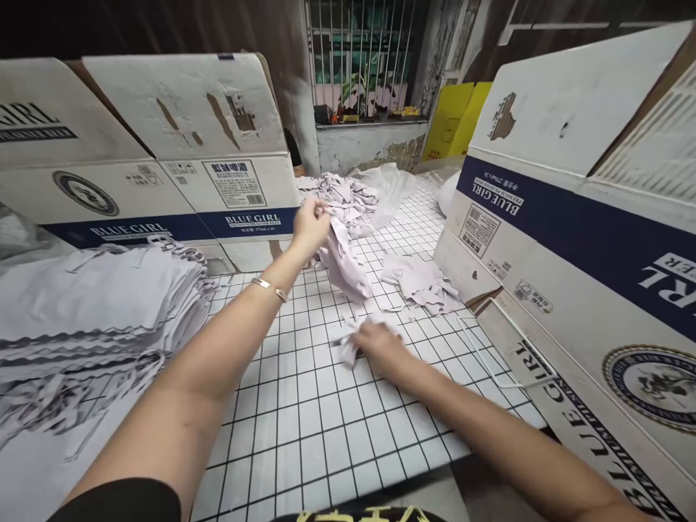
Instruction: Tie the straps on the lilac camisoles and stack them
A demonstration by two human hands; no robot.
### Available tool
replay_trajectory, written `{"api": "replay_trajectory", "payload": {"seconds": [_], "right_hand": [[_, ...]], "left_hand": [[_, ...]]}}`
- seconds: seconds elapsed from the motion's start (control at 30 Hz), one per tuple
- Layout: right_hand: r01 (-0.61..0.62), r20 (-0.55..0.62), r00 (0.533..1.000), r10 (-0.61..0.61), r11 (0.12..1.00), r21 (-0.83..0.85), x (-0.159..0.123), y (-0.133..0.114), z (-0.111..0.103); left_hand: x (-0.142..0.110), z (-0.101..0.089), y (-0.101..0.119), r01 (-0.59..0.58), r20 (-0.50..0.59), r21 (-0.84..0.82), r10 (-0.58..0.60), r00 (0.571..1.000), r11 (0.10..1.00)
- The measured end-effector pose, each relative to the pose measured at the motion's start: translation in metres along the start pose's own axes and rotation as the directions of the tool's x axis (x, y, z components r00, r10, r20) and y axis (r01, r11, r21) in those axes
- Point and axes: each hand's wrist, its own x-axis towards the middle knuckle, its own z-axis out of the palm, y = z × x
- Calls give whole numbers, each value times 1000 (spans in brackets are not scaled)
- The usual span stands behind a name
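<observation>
My left hand (312, 226) is raised over the far part of the table, thumb and fingers pinched on a pale pink fabric piece (346, 267) that hangs down to the right. Nearer to me, my right hand (383, 344) is closed around a crumpled whitish fabric scrap (349, 352) low on the tabletop. Motion smears this hand, and a small dark streak at the scrap's left is too blurred to name. Behind my left hand lies a loose heap of pale pink fabric pieces (351, 197). Right of the hanging piece, several more lie in a flat pile (421, 281).
The white table (304, 406) has a black grid. Layered white fabric pieces with ties (87, 290) are stacked at left. Cardboard boxes stand at left (185, 156) and right (549, 225). A white wire frame (497, 377) leans by the right box. Clear plastic (388, 185) lies behind.
</observation>
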Motion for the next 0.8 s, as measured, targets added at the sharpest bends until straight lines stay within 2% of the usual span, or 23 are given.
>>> {"api": "replay_trajectory", "payload": {"seconds": [0.03,0.1,0.17,0.2,0.27,0.33,0.37,0.43,0.5,0.53,0.57,0.6,0.67,0.7,0.77,0.8], "right_hand": [[-74,-58,996,73,997,-19,8,23,-19],[-215,-166,965,205,976,-43,24,60,-65],[-265,-309,915,261,964,27,36,68,-106],[-215,-377,892,249,968,131,40,60,-121],[29,-498,849,177,925,379,47,22,-136],[292,-574,814,88,792,536,56,-25,-135],[367,-600,797,70,733,572,62,-47,-131],[426,-671,731,125,685,591,72,-77,-125],[426,-747,631,212,710,561,79,-87,-125],[419,-768,603,214,734,534,81,-86,-129],[410,-769,613,182,759,506,81,-84,-135],[398,-751,648,129,783,478,79,-81,-142],[354,-692,721,40,837,417,75,-77,-159],[323,-678,734,25,866,382,72,-76,-167],[249,-703,711,34,922,296,65,-77,-183],[205,-723,689,37,948,243,62,-76,-190]], "left_hand": [[16,-14,14,-19,-41,-97,15,999,995],[36,-43,43,-39,-35,-202,33,999,979],[39,-68,67,-62,8,-172,64,998,983],[36,-78,76,-81,23,-112,84,996,990],[24,-90,88,-119,27,51,117,993,992],[9,-95,94,-135,27,204,132,991,970],[2,-97,97,-146,43,261,139,989,954],[-10,-102,101,-193,117,323,164,980,926],[-20,-110,105,-275,228,307,210,951,911],[-25,-115,107,-316,274,280,240,931,907],[-31,-120,108,-348,300,251,269,915,903],[-39,-123,107,-367,297,228,295,908,902],[-59,-124,99,-355,213,206,312,926,912],[-72,-121,90,-321,160,195,293,943,927],[-99,-110,64,-206,118,171,188,975,963],[-112,-103,48,-135,139,170,112,984,976]]}}
